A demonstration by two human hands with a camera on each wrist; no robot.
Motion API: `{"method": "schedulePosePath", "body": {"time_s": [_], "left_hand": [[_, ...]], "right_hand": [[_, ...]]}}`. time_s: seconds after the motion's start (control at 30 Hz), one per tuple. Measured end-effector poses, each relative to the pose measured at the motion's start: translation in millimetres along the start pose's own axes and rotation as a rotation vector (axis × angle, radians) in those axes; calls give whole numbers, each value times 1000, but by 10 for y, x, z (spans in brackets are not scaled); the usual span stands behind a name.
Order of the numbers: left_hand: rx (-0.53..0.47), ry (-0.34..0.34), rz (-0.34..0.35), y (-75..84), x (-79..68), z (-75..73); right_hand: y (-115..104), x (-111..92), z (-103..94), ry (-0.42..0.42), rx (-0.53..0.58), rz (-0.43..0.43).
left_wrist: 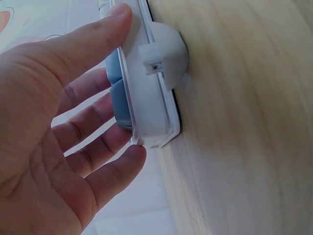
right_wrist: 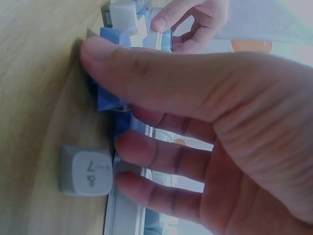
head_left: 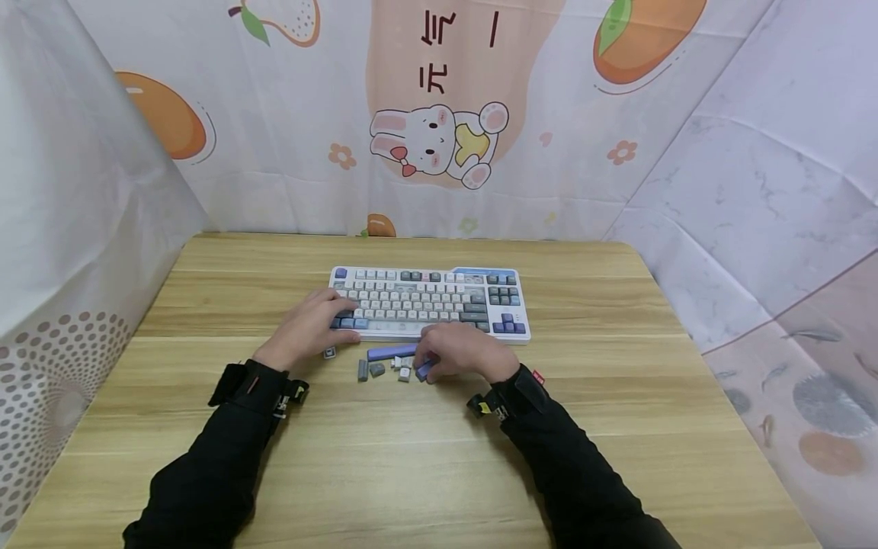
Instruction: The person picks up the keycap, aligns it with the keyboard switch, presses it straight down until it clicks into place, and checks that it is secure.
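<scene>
A white keyboard with white, grey and blue keys lies on the table. My left hand rests at its front left corner, thumb along the front edge and fingers over the lower left keys. In the left wrist view the fingers are gently bent beside blue keys. Just in front of the keyboard, my right hand pinches a purple-blue keycap between thumb and index finger. Its other fingers hang bent near a pale keycap. A long purple-blue spacebar keycap lies left of this hand.
Between the hands lie loose grey keycaps and small white keycaps. Another keycap sits under the left thumb side, near the keyboard's corner. The wooden table ends at a printed curtain at the back.
</scene>
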State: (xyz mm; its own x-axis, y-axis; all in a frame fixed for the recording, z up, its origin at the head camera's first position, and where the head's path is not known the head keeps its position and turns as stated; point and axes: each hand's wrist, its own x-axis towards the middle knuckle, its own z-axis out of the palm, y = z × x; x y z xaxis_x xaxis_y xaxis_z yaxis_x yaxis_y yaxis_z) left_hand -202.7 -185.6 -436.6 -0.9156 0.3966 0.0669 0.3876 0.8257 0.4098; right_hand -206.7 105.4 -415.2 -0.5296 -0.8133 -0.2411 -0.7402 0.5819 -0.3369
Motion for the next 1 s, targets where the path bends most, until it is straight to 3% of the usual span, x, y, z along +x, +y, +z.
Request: {"method": "schedulePosePath", "body": {"time_s": [0.33,0.57,1.0], "left_hand": [[63,18,113,73,-5,7],[118,43,146,116,-20,12],[121,71,164,114,-15,26]], "right_hand": [[38,-44,-68,42,83,-23],[205,-154,-190,168,102,-61],[528,-350,-331,356,43,79]]}}
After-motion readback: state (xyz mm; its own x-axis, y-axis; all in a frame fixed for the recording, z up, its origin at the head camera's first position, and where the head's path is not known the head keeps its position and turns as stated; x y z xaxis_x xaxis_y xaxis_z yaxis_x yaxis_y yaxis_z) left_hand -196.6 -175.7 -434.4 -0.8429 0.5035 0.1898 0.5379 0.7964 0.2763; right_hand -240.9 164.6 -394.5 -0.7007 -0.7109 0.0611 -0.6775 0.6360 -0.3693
